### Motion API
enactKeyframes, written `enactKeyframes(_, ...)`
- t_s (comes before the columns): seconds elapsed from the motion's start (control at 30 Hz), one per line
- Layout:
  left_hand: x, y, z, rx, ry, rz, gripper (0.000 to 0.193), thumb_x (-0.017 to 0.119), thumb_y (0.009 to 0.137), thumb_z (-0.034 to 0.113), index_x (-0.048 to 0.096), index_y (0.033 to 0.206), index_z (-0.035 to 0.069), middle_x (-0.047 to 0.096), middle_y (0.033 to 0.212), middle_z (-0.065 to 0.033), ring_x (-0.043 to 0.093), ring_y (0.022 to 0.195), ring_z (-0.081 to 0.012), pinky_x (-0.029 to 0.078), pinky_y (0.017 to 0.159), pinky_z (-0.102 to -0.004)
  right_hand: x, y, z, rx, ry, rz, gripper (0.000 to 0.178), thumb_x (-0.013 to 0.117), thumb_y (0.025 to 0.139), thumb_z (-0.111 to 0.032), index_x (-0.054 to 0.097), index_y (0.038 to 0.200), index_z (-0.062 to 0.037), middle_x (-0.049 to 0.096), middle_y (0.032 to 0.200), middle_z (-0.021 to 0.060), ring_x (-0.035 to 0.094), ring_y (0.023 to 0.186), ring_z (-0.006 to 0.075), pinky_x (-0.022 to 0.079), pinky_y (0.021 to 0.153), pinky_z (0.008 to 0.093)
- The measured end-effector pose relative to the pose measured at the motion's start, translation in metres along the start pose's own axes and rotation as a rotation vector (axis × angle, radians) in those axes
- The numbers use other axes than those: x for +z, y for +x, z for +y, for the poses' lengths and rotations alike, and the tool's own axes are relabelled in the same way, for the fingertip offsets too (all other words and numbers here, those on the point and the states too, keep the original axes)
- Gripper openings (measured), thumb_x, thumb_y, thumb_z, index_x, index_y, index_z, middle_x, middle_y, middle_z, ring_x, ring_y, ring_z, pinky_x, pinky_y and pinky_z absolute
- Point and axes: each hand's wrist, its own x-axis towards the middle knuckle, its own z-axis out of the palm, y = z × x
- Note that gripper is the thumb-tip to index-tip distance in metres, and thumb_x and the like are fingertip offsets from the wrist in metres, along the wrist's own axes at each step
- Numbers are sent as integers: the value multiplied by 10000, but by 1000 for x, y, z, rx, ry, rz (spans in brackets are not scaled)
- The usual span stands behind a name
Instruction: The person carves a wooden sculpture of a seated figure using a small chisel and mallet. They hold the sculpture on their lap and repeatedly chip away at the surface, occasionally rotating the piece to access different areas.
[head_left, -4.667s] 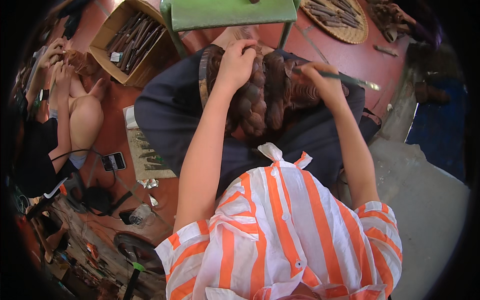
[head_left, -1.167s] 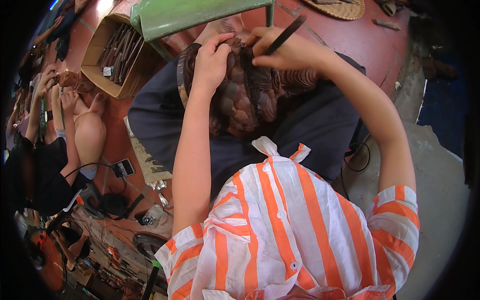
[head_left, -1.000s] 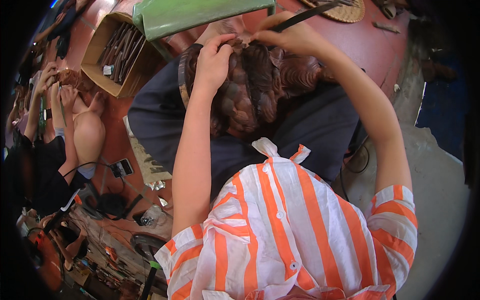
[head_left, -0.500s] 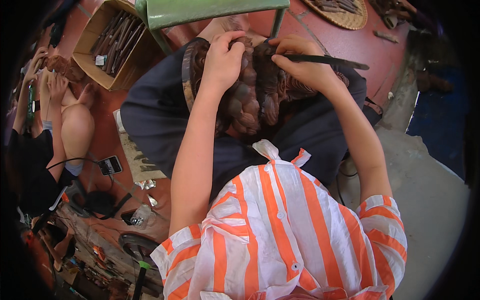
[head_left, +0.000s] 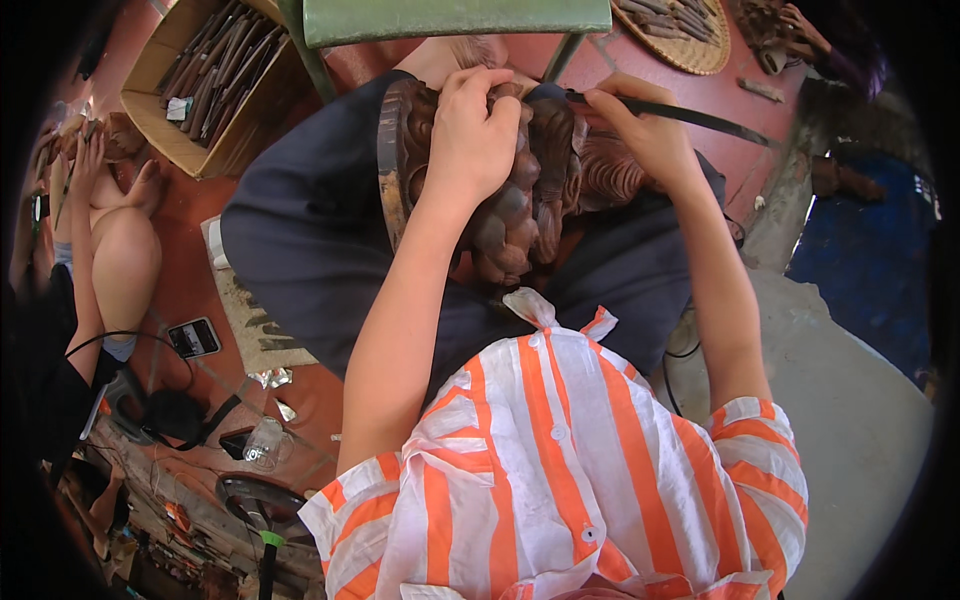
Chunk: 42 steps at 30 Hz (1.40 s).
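Observation:
A dark brown carved wooden piece [head_left: 520, 200] with rounded knobs rests on my lap, over dark blue trousers. My left hand [head_left: 478, 135] lies on top of the carving and grips it, fingers curled over its upper edge. My right hand [head_left: 640, 130] holds a long thin dark carving tool [head_left: 690, 115] whose shaft points right; its working end meets the carving near the top middle. An orange and white striped shirt fills the lower part of the view.
A green stool [head_left: 450, 18] stands just beyond the carving. A cardboard box of carving tools [head_left: 215, 80] sits upper left, a woven tray of tools [head_left: 675, 30] upper right. Another person [head_left: 100, 250] sits at left on the red floor beside a phone [head_left: 195, 337].
My right hand swung the tool from steeply raised to nearly level and pointing right. My left hand stayed pressed on the carving, and the view shifted slightly.

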Motion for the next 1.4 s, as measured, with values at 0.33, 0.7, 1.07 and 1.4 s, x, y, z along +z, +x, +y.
enactKeyframes(0.33,-35,-2,25,333,494,52,250,543,864,120,613,1056,-24,592,1070,-194,586,988,-362,459,867,-391,-55,-83,62,-76,-300,609,219,541,945,-125,662,1043,29,688,956,64,595,892,109,454,832,246)
enactKeyframes(0.7,-77,-10,-23,-379,-191,-68,538,612,867,189,443,1347,14,584,1186,-149,566,1043,-181,437,913,-292,-77,-60,105,-86,-693,656,255,461,964,-292,584,998,-71,650,776,207,639,790,399,497,693,449)
enactKeyframes(1.07,-87,-19,-24,-253,-195,-160,462,544,907,136,427,1336,8,562,1166,-117,547,1006,-152,454,879,-281,-75,-46,123,-45,-229,644,269,490,958,-314,602,1029,-81,689,771,128,691,778,274,520,681,360)
enactKeyframes(1.4,-101,-17,-37,-221,-219,-217,419,519,915,117,452,1319,27,547,1200,-106,534,1064,-171,433,939,-307,-72,-33,116,-29,307,899,350,459,969,-290,614,1018,20,689,802,156,678,741,205,529,698,308)
